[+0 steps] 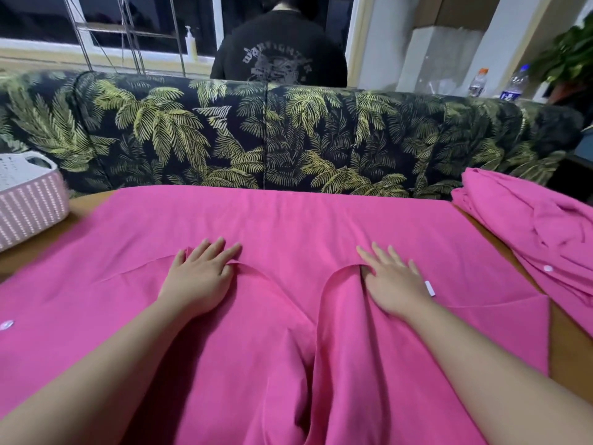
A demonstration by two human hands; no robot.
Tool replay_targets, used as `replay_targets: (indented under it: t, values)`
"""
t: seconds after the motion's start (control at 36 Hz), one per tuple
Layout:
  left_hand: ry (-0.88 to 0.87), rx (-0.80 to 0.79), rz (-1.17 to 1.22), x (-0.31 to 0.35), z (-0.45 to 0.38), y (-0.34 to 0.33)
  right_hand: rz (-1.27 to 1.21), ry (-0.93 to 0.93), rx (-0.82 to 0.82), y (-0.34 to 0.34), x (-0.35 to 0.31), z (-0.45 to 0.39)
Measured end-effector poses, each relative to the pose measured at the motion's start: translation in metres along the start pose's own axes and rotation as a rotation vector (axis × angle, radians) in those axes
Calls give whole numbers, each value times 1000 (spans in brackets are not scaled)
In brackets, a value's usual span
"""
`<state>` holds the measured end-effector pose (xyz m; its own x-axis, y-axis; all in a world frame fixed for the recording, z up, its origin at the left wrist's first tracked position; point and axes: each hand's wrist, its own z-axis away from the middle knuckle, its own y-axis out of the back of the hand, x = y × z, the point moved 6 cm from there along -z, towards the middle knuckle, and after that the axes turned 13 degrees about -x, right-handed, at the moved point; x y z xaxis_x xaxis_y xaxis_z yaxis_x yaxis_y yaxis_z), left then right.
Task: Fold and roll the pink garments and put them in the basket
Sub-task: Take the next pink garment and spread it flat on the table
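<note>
A large pink garment (pixel 282 220) lies spread flat over the wooden table, with a raised fold running down its middle toward me. My left hand (pixel 199 277) lies palm down on it left of the fold, fingers straight, thumb against a crease. My right hand (pixel 394 281) lies flat on the cloth right of the fold, fingers spread, thumb tucked under the fold's edge. A second pink garment (pixel 532 232) with white buttons lies crumpled at the table's right. The pink-and-white basket (pixel 29 203) stands at the table's left edge.
A sofa (pixel 288 139) with a palm-leaf cover runs behind the table. A person in a black shirt (pixel 279 53) sits beyond it, back turned. Two plastic bottles (pixel 516 83) and a plant stand at the back right. Bare table wood (pixel 568 345) shows at the right.
</note>
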<state>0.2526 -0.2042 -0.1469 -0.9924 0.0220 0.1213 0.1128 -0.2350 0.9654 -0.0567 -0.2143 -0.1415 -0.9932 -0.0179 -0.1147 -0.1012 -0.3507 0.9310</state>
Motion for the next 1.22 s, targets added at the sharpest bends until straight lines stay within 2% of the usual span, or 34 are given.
replay_targets:
  t: [0.31, 0.5, 0.58, 0.64, 0.69, 0.81, 0.94, 1.03, 1.08, 1.22]
  values:
    - [-12, -13, -43, 13, 132, -34, -9, -7, 5, -48, 8, 132]
    - [-21, -26, 18, 19, 177, -42, -65, -14, 5, -63, 10, 182]
    - [-63, -29, 229, 20, 182, -27, -293, 18, 51, -57, 12, 187]
    - [-133, -8, 431, 24, 184, -7, -515, 75, 185, -40, 12, 189]
    - [-187, 53, 516, 29, 181, 18, -622, 117, 320, -15, 10, 188]
    - [-206, 295, 622, 38, 159, 82, -605, 152, 471, 39, -4, 166]
    - [-169, 513, 653, 31, 93, 138, -588, 95, 511, 91, -16, 112]
    - [-35, 616, 553, 14, 50, 148, -534, 37, 513, 108, -15, 75]
    - [90, 575, 455, 4, 25, 136, -489, -12, 469, 106, -12, 45]
    - [178, 228, 256, -13, -28, 67, -370, -116, 278, 67, 3, -14]
